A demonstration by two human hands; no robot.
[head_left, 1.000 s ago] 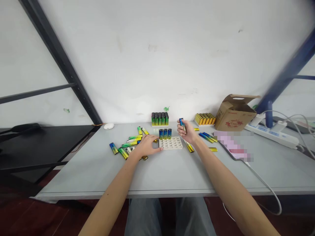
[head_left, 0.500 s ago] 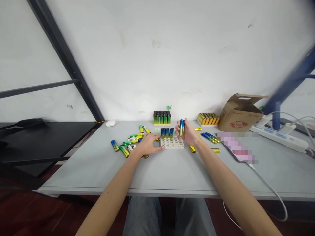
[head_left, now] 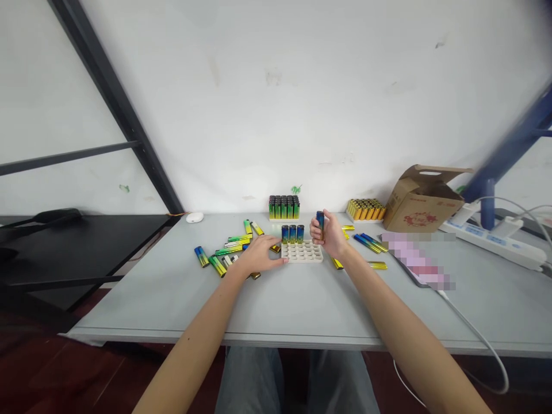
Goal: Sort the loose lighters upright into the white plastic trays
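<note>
My right hand (head_left: 330,234) holds up a shiny blue-and-gold tube (head_left: 319,221), shaped like a lighter case. It is upright, with my fingers wrapped around its lower part. In front of it to the left lies a white tray (head_left: 302,253) with rows of holes. Three similar blue tubes (head_left: 292,234) stand in the tray's back row on the left. My left hand (head_left: 262,255) steadies the tray's left side, thumb at the front corner and fingers spread toward the back; some fingertips are hidden. A dark gold tube (head_left: 275,248) lies between thumb and fingers.
Loose green-yellow tubes (head_left: 228,251) lie left of my left hand. Blue-gold tubes (head_left: 371,242) lie at right. Filled trays of green tubes (head_left: 283,208) and orange tubes (head_left: 365,210) stand by the wall. Also there: a cardboard box (head_left: 422,207), a cabled phone (head_left: 414,261) and a power strip (head_left: 495,241).
My right hand has drawn slightly to the right and closed further around the tube, covering its lower part. My left hand and the tray look the same.
</note>
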